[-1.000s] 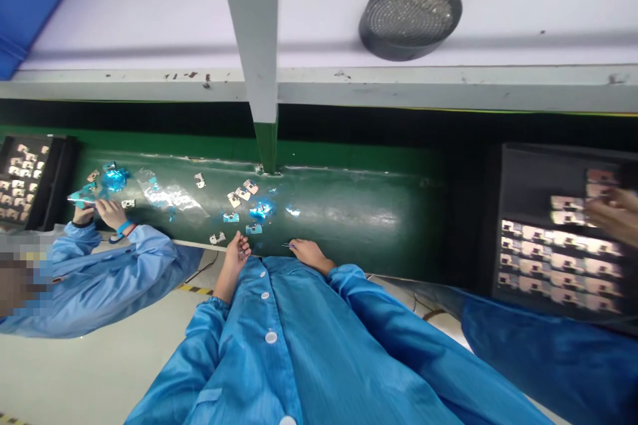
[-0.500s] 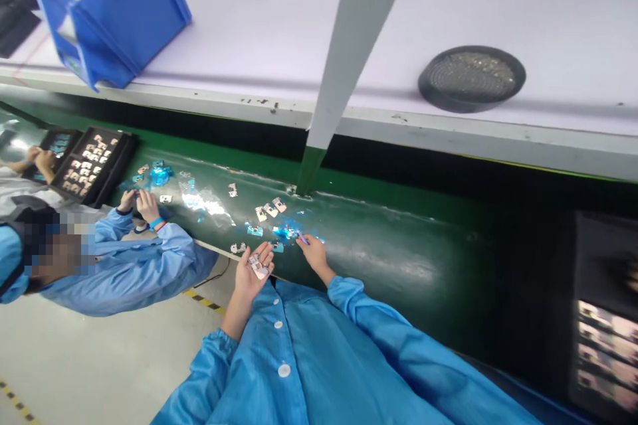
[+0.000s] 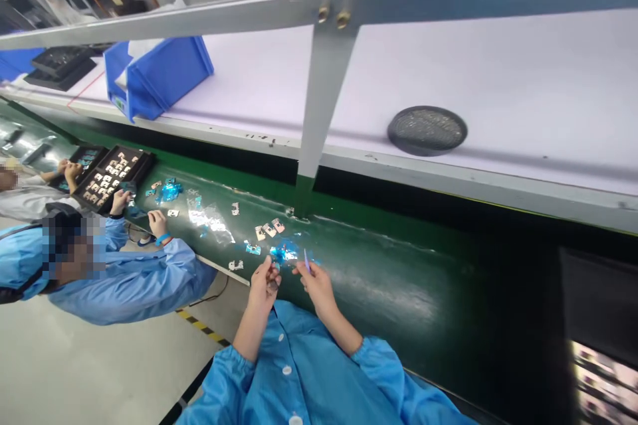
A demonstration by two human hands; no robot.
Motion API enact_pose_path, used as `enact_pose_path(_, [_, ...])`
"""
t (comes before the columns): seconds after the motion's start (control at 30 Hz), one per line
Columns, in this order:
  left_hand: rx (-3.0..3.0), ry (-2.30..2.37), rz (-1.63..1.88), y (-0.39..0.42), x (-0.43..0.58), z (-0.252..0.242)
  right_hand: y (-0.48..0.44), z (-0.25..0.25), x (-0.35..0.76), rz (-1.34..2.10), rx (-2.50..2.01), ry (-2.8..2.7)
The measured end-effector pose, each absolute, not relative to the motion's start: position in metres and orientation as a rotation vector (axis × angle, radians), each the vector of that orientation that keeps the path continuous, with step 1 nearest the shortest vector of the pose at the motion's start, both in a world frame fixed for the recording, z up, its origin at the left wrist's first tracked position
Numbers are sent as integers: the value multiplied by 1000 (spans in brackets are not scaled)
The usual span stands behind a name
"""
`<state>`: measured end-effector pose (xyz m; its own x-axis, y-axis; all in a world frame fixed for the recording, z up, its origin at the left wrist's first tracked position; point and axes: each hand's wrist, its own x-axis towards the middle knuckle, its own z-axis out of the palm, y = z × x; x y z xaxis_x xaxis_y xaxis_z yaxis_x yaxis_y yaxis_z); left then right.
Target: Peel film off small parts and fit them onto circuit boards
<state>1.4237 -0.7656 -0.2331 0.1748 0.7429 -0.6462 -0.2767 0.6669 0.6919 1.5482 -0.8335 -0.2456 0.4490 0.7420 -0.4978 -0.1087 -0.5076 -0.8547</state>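
My left hand [image 3: 263,284] is closed, palm turned inward, around a small flat metal part [image 3: 272,285] that is mostly hidden by the fingers. Just right of it, my right hand [image 3: 315,284] pinches a thin purple stick-like tool [image 3: 306,259], its tip pointing up and away from me. Crumpled blue film [image 3: 285,252] lies on the green bench beyond both hands. Behind it are several small pale metal plates [image 3: 269,230]. A plate with blue film [image 3: 253,249] and a bare one [image 3: 236,265] rest left of my left hand.
Co-workers' hands [image 3: 157,222] handle parts at the left, beside a black tray [image 3: 138,169] of plates. Another tray [image 3: 568,319] stands at the lower right. A post [image 3: 323,99] rises at the bench's back. The shelf holds a blue bin [image 3: 172,76] and round black dish [image 3: 427,131].
My left hand has turned from an open palm with the plate lying on it to closed fingers. The purple tool now points upward. My view has tilted up.
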Motion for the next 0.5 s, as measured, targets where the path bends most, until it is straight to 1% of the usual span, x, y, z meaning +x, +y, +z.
enact_pose_path(0.2, [385,1104,939,-796,1448,-160,-867,-167,1548,1197,-1580,-538])
enact_pose_path(0.33, [438,1055,1028,-823,1461,-118,-885,-135,1546,1266,-1444,-536])
enact_pose_path(0.5, [492,948,1086,-840,1464,-83,-903,-100,1570,1397,-1247,-488])
